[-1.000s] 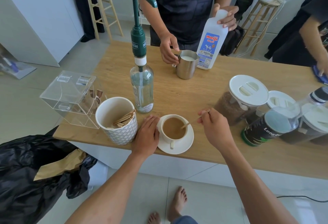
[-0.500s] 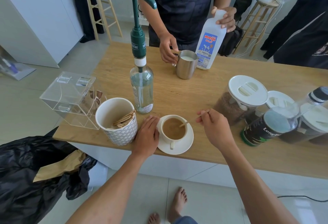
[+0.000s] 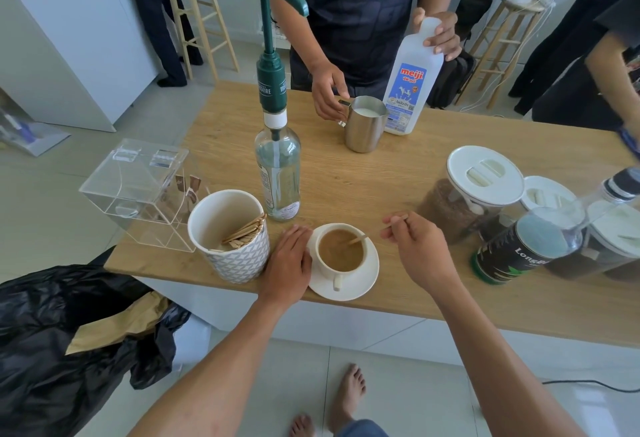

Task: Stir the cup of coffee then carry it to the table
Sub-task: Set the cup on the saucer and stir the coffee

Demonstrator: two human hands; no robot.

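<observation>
A white cup of milky coffee [image 3: 341,255] stands on a white saucer [image 3: 360,286] near the front edge of the wooden counter [image 3: 381,180], its handle pointing toward me. My right hand [image 3: 417,246] pinches a thin wooden stir stick [image 3: 360,238] whose tip dips into the coffee. My left hand [image 3: 289,261] lies flat on the counter, fingers against the saucer's left rim.
A patterned cup of stir sticks [image 3: 230,235], a pump syrup bottle [image 3: 277,173] and a clear acrylic box [image 3: 138,190] stand to the left. Lidded jars [image 3: 478,190] and a dark can [image 3: 516,253] crowd the right. Across the counter a person holds a steel milk jug [image 3: 365,128] and milk bottle [image 3: 410,86].
My right hand has shifted the stick slightly within the cup, a stirring motion. The left hand stays at the saucer. People at the far right have moved.
</observation>
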